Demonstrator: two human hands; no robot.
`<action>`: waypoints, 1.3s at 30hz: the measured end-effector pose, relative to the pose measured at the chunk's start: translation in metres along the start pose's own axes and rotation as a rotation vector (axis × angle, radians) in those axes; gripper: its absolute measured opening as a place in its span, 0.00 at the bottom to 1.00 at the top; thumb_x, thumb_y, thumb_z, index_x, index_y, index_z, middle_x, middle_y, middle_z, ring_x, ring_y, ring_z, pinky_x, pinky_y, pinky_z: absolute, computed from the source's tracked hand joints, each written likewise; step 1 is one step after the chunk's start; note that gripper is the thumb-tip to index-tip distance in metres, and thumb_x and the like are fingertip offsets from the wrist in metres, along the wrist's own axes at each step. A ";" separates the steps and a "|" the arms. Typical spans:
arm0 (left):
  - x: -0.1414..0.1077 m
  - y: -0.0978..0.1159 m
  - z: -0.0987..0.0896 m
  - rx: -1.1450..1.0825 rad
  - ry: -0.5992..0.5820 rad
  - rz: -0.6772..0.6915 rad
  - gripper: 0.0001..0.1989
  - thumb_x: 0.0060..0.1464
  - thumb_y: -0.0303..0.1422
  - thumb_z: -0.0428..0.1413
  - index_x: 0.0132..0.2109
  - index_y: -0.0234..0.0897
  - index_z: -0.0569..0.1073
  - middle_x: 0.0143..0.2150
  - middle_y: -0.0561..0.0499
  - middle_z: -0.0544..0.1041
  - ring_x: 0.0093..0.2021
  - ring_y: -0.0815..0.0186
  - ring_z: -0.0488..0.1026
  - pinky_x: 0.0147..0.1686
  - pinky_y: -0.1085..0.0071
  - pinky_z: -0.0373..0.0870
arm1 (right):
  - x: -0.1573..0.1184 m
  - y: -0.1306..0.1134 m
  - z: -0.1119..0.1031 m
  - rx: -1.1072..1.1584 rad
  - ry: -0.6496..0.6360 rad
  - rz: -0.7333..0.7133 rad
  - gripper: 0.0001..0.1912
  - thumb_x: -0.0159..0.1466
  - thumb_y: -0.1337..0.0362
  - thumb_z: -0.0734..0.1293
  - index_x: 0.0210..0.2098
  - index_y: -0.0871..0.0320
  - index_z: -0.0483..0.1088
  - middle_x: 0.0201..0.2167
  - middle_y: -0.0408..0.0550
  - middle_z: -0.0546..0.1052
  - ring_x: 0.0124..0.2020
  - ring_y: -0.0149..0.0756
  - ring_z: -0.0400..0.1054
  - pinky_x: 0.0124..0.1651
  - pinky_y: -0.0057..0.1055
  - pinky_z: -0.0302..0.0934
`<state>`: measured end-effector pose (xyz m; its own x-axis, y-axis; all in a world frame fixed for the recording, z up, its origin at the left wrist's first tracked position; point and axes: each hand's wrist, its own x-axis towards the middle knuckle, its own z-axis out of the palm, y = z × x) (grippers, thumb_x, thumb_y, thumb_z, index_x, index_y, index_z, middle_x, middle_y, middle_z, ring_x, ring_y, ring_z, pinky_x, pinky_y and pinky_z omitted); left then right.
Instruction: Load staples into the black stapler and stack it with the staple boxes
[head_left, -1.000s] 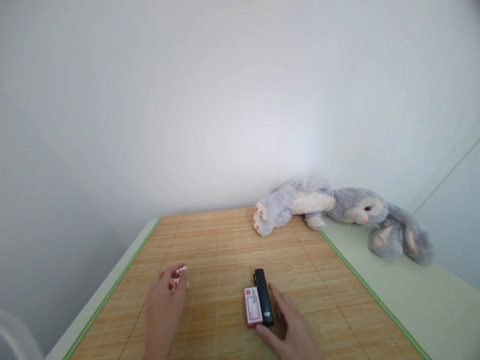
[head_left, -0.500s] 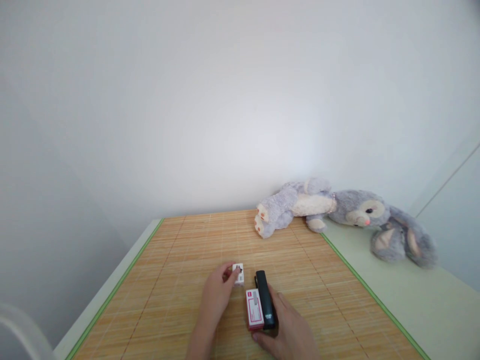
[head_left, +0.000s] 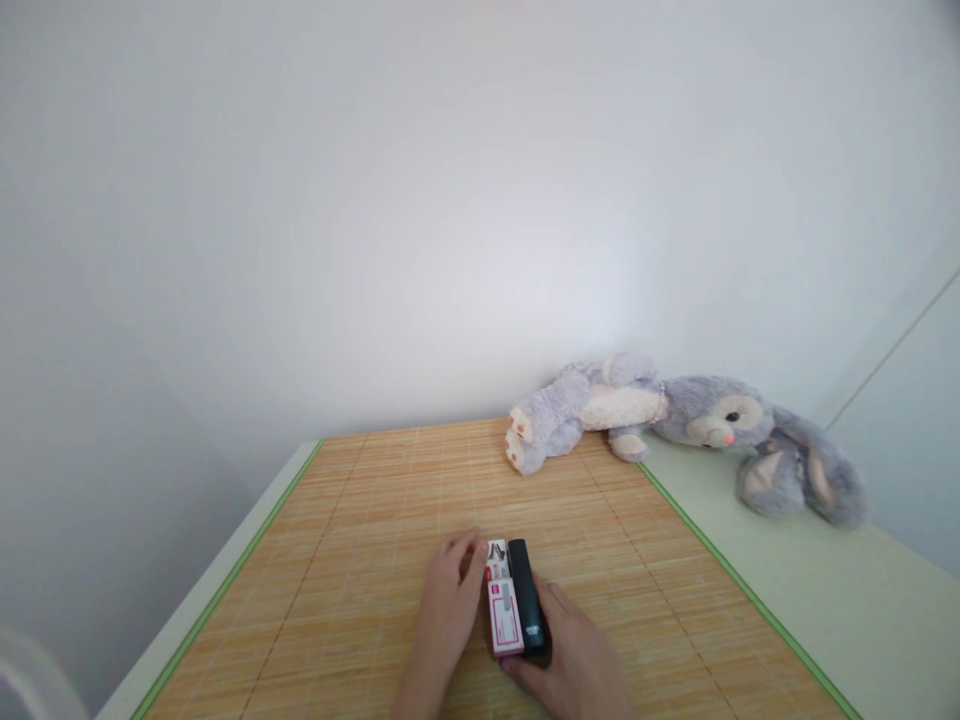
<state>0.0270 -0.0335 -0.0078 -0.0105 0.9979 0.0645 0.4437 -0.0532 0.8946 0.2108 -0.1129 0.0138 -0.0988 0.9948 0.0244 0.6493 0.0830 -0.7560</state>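
A dark stapler (head_left: 528, 598) lies lengthwise on the bamboo mat. Along its left side rests a white box with pink edges (head_left: 505, 618), and just beyond that box a smaller white box (head_left: 497, 560) also touches the stapler. My left hand (head_left: 453, 590) is at the left side of the small box, its fingertips against it. My right hand (head_left: 566, 650) grips the stapler and the pink-edged box together, the thumb at the near end and the fingers along the stapler's right side.
The bamboo mat (head_left: 405, 490) has a green border and covers much of the pale table (head_left: 847, 570). A grey plush rabbit (head_left: 622, 405) lies at the back right against the wall. A blurred pale curved object (head_left: 34, 680) shows at bottom left.
The small box has moved right and nearer, from apart to against the stapler and beyond the pink-edged box. My left hand moved right with it. My right hand keeps its hold.
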 end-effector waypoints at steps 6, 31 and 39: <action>-0.040 0.003 0.037 -0.225 0.036 -0.174 0.34 0.67 0.50 0.43 0.72 0.37 0.56 0.74 0.42 0.60 0.72 0.58 0.59 0.71 0.60 0.58 | 0.004 0.002 -0.001 0.041 -0.038 -0.013 0.49 0.51 0.66 0.72 0.71 0.49 0.58 0.62 0.51 0.74 0.59 0.52 0.71 0.60 0.40 0.65; -0.047 0.061 0.160 -0.186 -0.142 0.047 0.32 0.62 0.31 0.46 0.72 0.35 0.55 0.76 0.42 0.54 0.76 0.60 0.48 0.75 0.59 0.44 | -0.016 0.090 -0.152 0.070 -0.036 0.042 0.33 0.52 0.64 0.73 0.58 0.55 0.73 0.50 0.50 0.81 0.48 0.51 0.74 0.54 0.39 0.66; -0.043 0.056 0.137 0.040 -0.304 0.328 0.39 0.51 0.27 0.55 0.71 0.43 0.60 0.71 0.48 0.64 0.72 0.56 0.58 0.73 0.57 0.51 | -0.015 0.090 -0.154 0.083 -0.072 0.015 0.35 0.54 0.64 0.72 0.62 0.54 0.71 0.52 0.49 0.80 0.50 0.51 0.74 0.53 0.38 0.66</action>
<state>0.1754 -0.0746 -0.0215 0.3976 0.8947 0.2033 0.4141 -0.3727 0.8304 0.3867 -0.1111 0.0459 -0.1453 0.9889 -0.0321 0.5868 0.0600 -0.8075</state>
